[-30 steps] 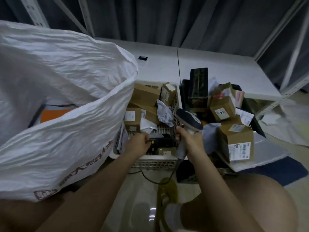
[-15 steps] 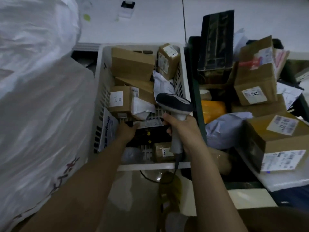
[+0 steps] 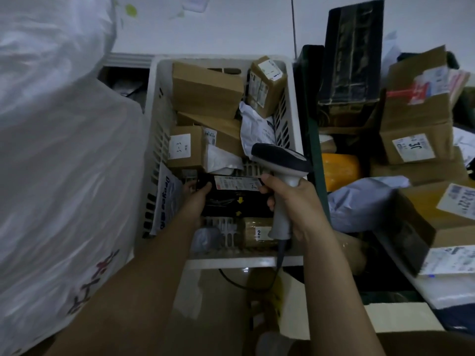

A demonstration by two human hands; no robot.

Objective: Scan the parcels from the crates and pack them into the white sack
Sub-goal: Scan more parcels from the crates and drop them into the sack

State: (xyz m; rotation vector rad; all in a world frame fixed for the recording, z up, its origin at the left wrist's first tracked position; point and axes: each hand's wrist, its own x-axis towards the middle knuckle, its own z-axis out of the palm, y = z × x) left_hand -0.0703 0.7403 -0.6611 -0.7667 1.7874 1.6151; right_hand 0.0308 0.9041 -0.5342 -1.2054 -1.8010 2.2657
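Observation:
A white plastic crate stands in front of me, holding several cardboard boxes and white mailer bags. My left hand grips the left end of a black parcel with a white label, low inside the crate. My right hand is closed around the handle of a grey barcode scanner, whose dark head hangs over the parcel's right end. The white sack fills the left side, pressed against the crate.
A dark green crate on the right holds a tall black box, an orange parcel, a grey mailer bag and labelled cardboard boxes. A white table lies behind. The scanner cable trails over the floor.
The camera has tilted down and moved closer to the crate. My left hand has closed around the black parcel's left end and tilted its label up; the scanner stays in my right hand.

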